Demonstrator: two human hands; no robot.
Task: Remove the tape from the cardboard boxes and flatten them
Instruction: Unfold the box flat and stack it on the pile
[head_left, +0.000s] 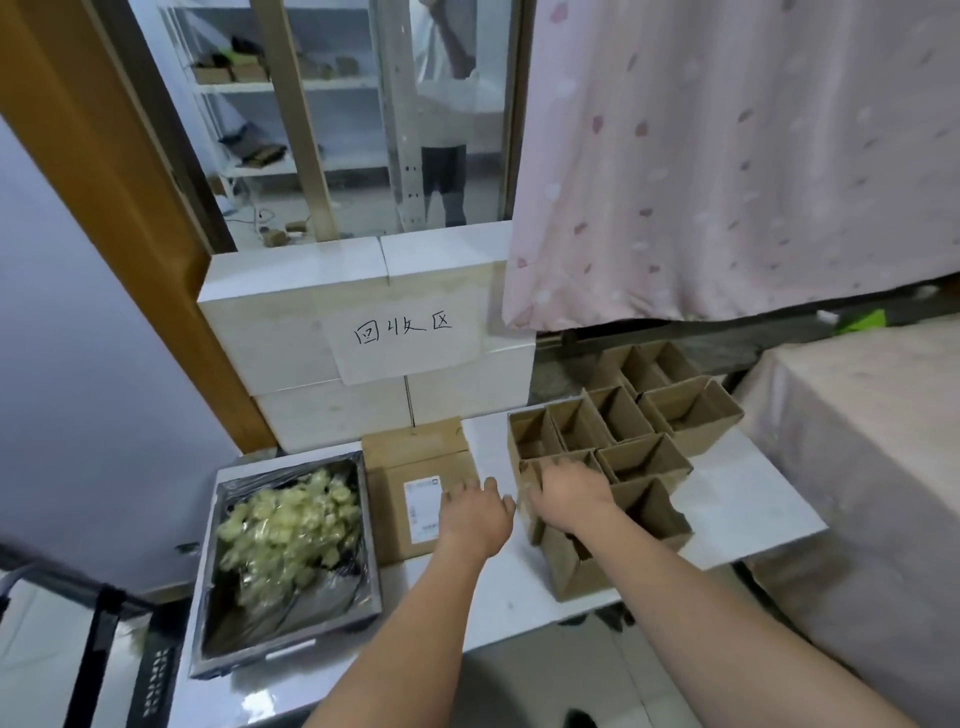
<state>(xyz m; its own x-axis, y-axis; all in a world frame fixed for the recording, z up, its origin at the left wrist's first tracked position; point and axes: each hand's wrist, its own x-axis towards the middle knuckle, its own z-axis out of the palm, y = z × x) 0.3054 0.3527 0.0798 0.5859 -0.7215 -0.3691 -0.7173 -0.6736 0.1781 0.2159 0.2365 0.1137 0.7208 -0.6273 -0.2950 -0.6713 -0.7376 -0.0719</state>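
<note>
Flattened brown cardboard (415, 467) with a white shipping label lies on the white table (753, 499), next to a grey tray. My left hand (475, 512) rests over its right edge, fingers spread and relaxed. To the right stand several small open cardboard boxes (634, 431), packed together. My right hand (569, 496) reaches onto the nearest boxes (587, 561) at the front of the group, fingers bent over a rim; whether it grips is unclear.
A grey foil-lined tray (291, 618) holds a heap of crumpled clear tape (291, 525) at the left. White blocks (291, 332) with a handwritten paper sign stand behind. A pink curtain (727, 156) hangs at right above a covered surface (857, 467).
</note>
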